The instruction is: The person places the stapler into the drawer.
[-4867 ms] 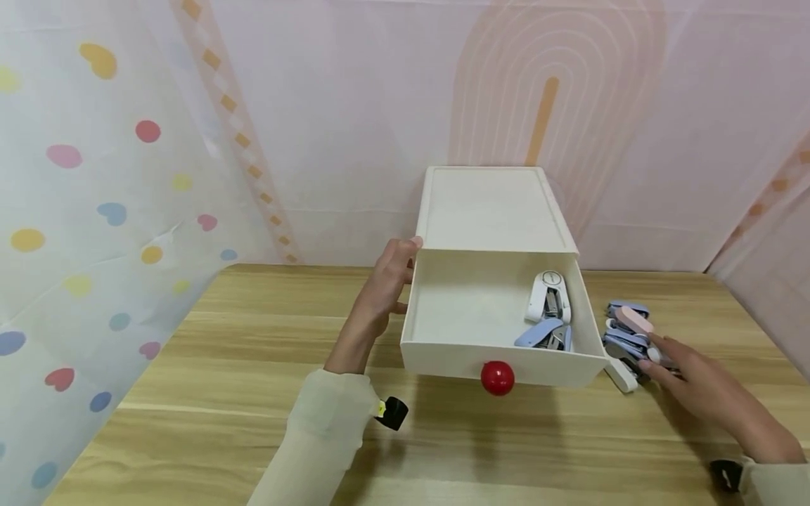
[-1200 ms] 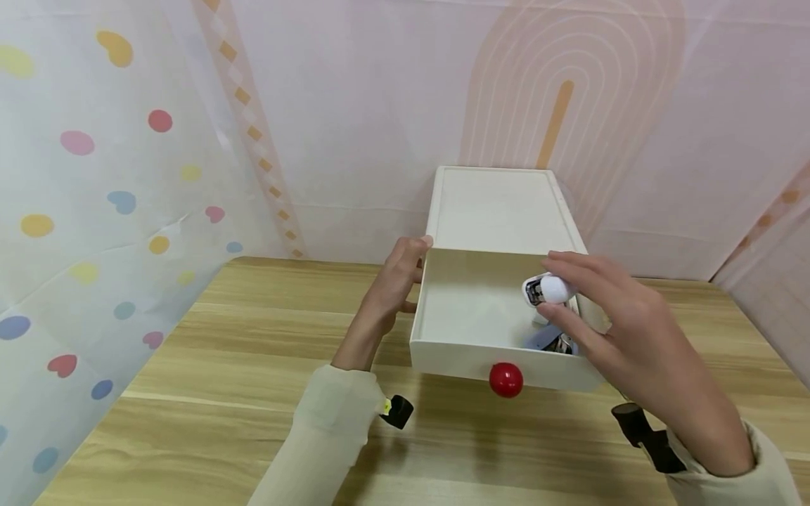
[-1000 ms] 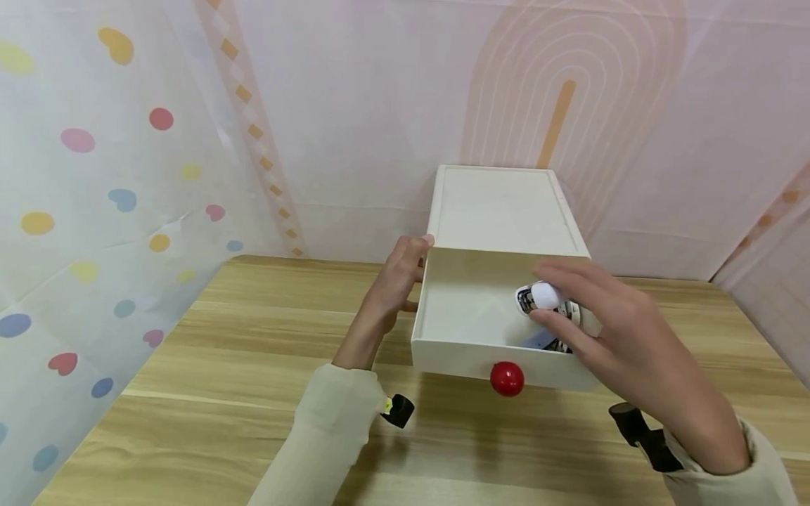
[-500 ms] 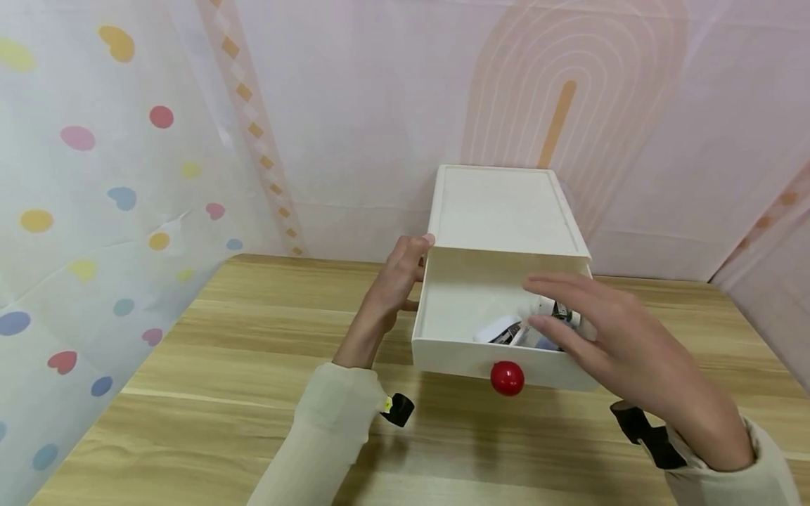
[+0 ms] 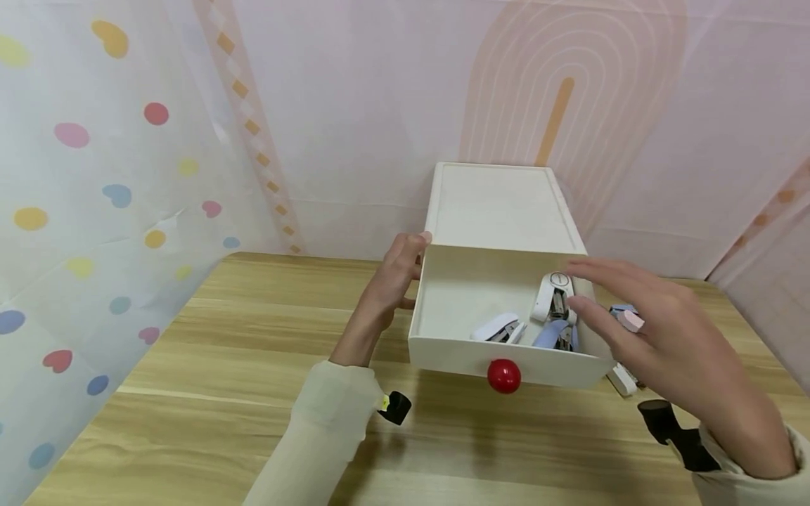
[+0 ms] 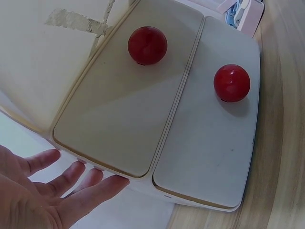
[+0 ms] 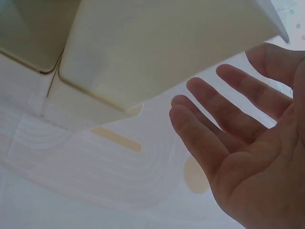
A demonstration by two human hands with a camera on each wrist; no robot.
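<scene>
Head view: left hand (image 5: 391,284), fingers nearly straight, rests against the upper left corner of the cream plastic drawer box (image 5: 503,205), centre frame. The pulled-out cream drawer (image 5: 443,351) with a glossy red ball knob (image 5: 504,376) holds three small staplers: white (image 5: 498,328), pale blue (image 5: 553,334), white (image 5: 553,295). Right hand (image 5: 658,337) hovers over the drawer's right edge, fingers spread, holding nothing. More staplers (image 5: 623,320) lie on the wood-grain table (image 5: 190,393), partly hidden behind that hand. No writing legible.

Left wrist view: left hand's fingertips (image 6: 112,183), lower left, touch the box's lower corner; two smooth drawer fronts, each with a red knob (image 6: 147,45).

Right wrist view: right hand (image 7: 248,157), palm open and empty, lower right; box underside (image 7: 157,47) above.
</scene>
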